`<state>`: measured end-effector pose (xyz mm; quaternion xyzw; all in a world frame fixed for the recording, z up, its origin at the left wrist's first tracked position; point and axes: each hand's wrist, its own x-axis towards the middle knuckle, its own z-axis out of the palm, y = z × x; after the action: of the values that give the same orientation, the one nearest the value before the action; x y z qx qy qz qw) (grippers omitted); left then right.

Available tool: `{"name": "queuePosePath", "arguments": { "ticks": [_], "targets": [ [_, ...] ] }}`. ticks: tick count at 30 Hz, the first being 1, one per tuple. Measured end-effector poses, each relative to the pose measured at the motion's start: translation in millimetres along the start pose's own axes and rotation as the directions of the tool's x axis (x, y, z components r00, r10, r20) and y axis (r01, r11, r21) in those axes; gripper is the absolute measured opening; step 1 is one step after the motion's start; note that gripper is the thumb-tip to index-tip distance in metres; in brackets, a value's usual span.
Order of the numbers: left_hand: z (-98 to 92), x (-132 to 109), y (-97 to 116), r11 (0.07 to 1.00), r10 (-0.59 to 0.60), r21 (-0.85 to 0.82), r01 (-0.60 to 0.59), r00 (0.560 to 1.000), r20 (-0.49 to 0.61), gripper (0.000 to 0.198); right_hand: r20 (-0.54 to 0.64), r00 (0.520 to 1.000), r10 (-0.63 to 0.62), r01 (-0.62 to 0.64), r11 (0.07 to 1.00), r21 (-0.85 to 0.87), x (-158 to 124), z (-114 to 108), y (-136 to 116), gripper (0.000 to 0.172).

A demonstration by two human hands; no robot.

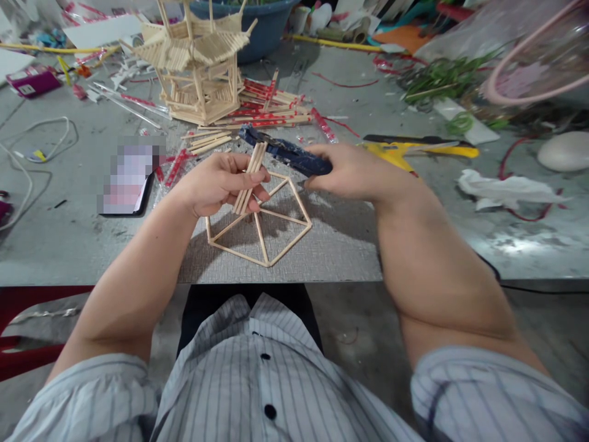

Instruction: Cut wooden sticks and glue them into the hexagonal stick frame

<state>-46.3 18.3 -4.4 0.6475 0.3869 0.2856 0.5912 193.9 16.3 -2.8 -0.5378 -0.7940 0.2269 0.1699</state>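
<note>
My left hand (219, 183) is closed around a small bundle of wooden sticks (249, 178), held upright over a flat hexagonal frame of sticks (276, 245) that lies on the grey table (331, 245). My right hand (350, 169) grips a dark blue glue gun (288, 153), whose tip points left toward the top of the bundle. Behind the hands stands a wooden stick pagoda model (196, 67), with loose sticks and red-printed wrappers (267, 107) beside it.
A phone (126, 181) lies left of my hands. Yellow-handled scissors (414, 150) and crumpled white tissue (501, 189) lie to the right. White cables (41, 147), a blue basin (262, 24), green scraps (437, 77) and a pink-rimmed bag (543, 55) crowd the far side.
</note>
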Motion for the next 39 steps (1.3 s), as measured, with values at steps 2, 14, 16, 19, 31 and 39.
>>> {"name": "queuePosePath", "arguments": {
  "ticks": [2,14,16,19,31,39],
  "targets": [
    [0.9,0,1,0.999,-0.003,0.041,0.005,0.999,-0.051,0.022,-0.014,1.000,0.001,-0.001,1.000,-0.011,0,0,0,0.037],
    [-0.8,2,-1,0.998,-0.033,-0.059,0.035,0.999,0.032,0.021,-0.048,0.998,0.033,-0.032,0.999,0.038,1,1,0,0.037],
    [0.0,2,-1,0.994,-0.050,-0.089,0.056,0.996,0.068,0.020,-0.053,0.998,0.032,-0.032,0.999,0.013,1,2,1,0.039],
    [1.0,2,-2,0.983,-0.093,-0.150,0.107,0.991,0.096,0.016,-0.064,0.998,0.010,-0.011,1.000,-0.008,1,3,4,0.040],
    [9.4,6,2,0.850,-0.158,-0.526,0.022,0.964,-0.215,0.013,-0.380,0.920,0.094,-0.050,0.991,0.125,11,16,6,0.035],
    [20.9,12,4,0.700,-0.160,-0.686,-0.197,0.894,-0.419,0.017,-0.553,0.821,-0.142,0.240,0.965,0.107,20,50,6,0.076]
  ]
}}
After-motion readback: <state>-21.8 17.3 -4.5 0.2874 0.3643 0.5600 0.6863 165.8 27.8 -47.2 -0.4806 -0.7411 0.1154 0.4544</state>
